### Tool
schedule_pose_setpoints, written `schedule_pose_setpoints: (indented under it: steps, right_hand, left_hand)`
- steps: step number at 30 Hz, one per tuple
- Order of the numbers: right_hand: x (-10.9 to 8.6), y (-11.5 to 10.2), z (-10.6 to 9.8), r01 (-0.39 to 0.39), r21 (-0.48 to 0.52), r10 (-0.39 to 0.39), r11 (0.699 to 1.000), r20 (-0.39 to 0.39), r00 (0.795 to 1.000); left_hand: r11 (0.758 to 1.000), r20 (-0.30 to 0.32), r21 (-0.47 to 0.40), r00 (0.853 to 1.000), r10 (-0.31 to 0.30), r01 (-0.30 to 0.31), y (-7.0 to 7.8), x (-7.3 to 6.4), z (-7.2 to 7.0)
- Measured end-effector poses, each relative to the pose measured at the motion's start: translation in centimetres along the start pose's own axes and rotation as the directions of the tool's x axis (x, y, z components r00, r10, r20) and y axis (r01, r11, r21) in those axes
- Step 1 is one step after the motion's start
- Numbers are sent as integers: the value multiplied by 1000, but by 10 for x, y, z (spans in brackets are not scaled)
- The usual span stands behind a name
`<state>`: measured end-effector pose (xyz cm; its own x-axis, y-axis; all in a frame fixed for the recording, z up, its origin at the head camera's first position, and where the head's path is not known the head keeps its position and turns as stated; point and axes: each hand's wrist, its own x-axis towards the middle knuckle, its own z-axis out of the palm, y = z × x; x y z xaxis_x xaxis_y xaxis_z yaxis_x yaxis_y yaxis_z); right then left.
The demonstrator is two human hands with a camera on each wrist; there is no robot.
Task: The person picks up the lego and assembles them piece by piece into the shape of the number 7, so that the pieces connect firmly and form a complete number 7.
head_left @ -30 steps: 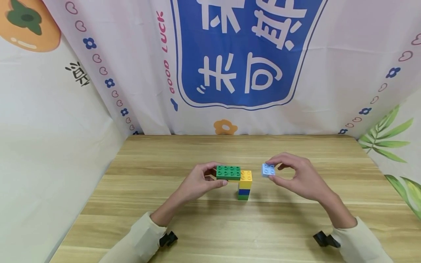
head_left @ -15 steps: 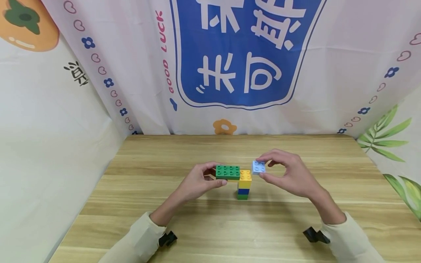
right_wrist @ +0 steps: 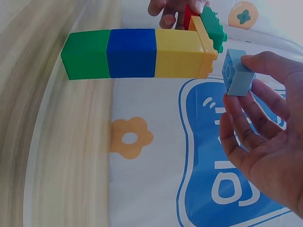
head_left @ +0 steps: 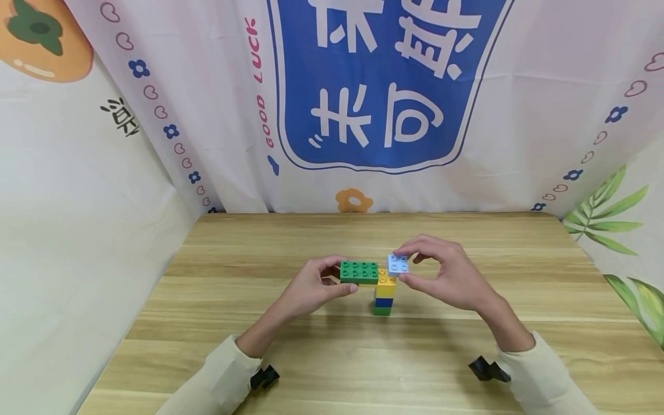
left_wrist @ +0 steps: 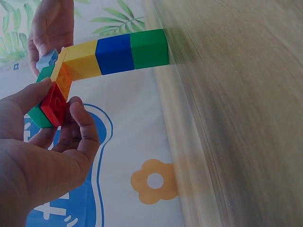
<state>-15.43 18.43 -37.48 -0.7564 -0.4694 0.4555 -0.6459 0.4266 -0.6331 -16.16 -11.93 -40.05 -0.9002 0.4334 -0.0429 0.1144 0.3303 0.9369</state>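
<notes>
A tower of a green block (head_left: 382,311), a blue block (head_left: 384,302) and a yellow block (head_left: 385,291) stands upright on the table. Across its top lies a thin orange-yellow brick (right_wrist: 204,47) that overhangs to the left. On that overhang sits a long green brick (head_left: 359,271); a red brick (left_wrist: 53,105) is fixed beneath, as the left wrist view shows. My left hand (head_left: 316,288) grips the overhanging end, thumb and fingers around the green brick. My right hand (head_left: 453,274) pinches a light blue brick (head_left: 398,264) close over the exposed studs, right of the green brick.
The wooden table (head_left: 290,369) extends around the tower on all sides. Behind it hangs a printed cloth (head_left: 233,144), and a white cloth with an orange fruit print covers the left side. Dark mounts (head_left: 487,370) sit at both cuffs.
My right hand has moved left with the light blue brick, from beside the tower to over its top. The left hand and the tower have stayed almost still.
</notes>
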Motion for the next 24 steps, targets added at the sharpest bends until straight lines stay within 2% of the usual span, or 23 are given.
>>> schedule_pose_setpoints:
  steps: [24]
  right_hand:
    - [2, -2, 11, -30, 33, 28, 999, 48, 998]
  left_hand:
    - [999, 5, 10, 999, 32, -32, -2, 1, 1]
